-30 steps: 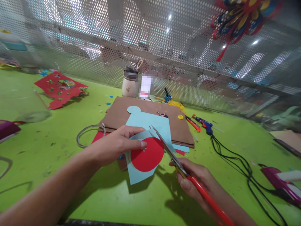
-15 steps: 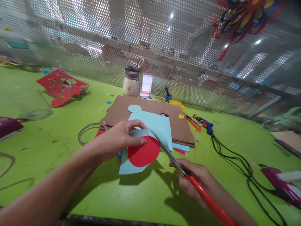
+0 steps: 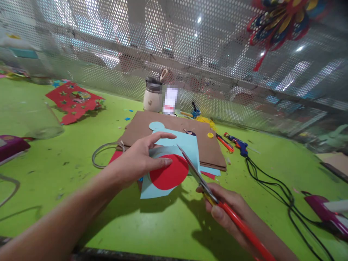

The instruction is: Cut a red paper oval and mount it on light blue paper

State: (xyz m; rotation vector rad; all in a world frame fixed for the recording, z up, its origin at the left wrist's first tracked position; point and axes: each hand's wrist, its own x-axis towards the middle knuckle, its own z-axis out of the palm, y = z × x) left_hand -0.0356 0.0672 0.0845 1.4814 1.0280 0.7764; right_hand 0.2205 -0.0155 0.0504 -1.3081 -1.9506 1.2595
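Observation:
My left hand holds a piece of light blue paper with a red paper circle lying over it. The thumb presses on the circle, the index finger stretches out above, and the other fingers are hidden behind the paper. My right hand grips scissors with red handles, their blades pointing up and left along the right edge of the circle. Behind them, a light blue sheet and a small light blue paper circle lie on a stack of brown sheets.
Right of the stack lie a red cutter, a blue glue gun and black cables. A cut-up red sheet lies at left, beside a clear container. A bottle stands before the perforated metal screen.
My left index finger has straightened and lifted from the paper. The red circle and blue paper have shifted slightly right and up. The scissors stay close to the circle's right edge.

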